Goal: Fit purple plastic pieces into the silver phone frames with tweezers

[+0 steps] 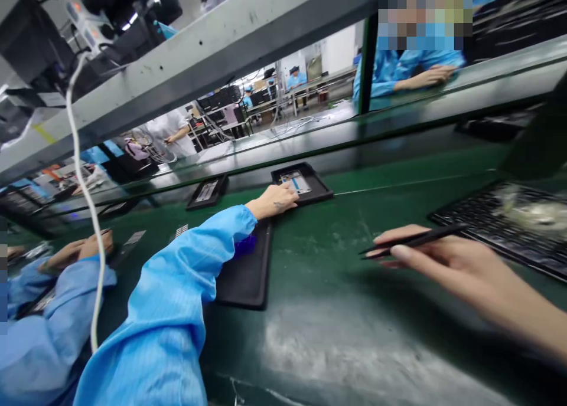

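My left hand (pixel 275 200), in a light blue sleeve, stretches forward over the bench. Its fingers curl at the near left edge of a small black tray (pixel 321 189); the fingertips are partly hidden. Inside that tray lies a flat part (pixel 297 182) with silver and light blue areas, like a phone's inside. On the right, my right hand (pixel 436 255) grips black tweezers (pixel 425 236) above the green bench, their tips pointing left. Beneath my left forearm is a larger black tray (pixel 245 282) with a dark blue item (pixel 245 245) on it, partly covered by the sleeve.
Another small black tray (pixel 207 192) with a part stands further left. A black gridded tray (pixel 482 217) bears a pale clear bag (pixel 540 214). A white cable (pixel 80 158) hangs at left beside a co-worker's sleeves (pixel 57 335). A grey shelf beam (pixel 177 64) crosses above.
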Demonstrator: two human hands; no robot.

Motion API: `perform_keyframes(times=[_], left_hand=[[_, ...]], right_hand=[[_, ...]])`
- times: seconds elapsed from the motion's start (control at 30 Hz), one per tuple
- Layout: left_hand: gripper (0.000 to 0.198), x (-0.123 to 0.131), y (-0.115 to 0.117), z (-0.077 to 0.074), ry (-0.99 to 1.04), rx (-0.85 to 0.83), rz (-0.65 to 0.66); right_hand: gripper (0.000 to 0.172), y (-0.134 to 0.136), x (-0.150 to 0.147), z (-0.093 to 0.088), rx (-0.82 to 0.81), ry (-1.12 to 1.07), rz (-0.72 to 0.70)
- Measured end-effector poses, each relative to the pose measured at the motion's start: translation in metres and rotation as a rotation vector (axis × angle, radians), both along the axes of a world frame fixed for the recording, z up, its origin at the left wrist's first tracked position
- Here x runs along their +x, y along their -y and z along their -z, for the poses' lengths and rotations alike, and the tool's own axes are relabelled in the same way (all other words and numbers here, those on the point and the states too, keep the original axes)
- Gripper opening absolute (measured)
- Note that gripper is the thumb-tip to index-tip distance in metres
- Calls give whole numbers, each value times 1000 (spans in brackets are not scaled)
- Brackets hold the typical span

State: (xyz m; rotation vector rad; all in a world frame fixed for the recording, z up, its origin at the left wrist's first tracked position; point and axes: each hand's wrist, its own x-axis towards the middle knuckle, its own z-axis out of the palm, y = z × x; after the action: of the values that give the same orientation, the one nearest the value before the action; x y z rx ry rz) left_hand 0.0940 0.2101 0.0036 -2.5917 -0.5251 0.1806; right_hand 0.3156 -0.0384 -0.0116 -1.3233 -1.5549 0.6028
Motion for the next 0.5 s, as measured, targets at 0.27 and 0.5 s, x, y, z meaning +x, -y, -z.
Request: perform_keyframes(times=[0.27, 0.5], left_hand=[[32, -4, -42, -8, 13, 40, -113], [35, -17, 47, -25, 217, 83, 282]], right_hand=[[34, 4, 0, 15, 52, 142, -140], [35, 7, -6, 10, -46, 90, -104]])
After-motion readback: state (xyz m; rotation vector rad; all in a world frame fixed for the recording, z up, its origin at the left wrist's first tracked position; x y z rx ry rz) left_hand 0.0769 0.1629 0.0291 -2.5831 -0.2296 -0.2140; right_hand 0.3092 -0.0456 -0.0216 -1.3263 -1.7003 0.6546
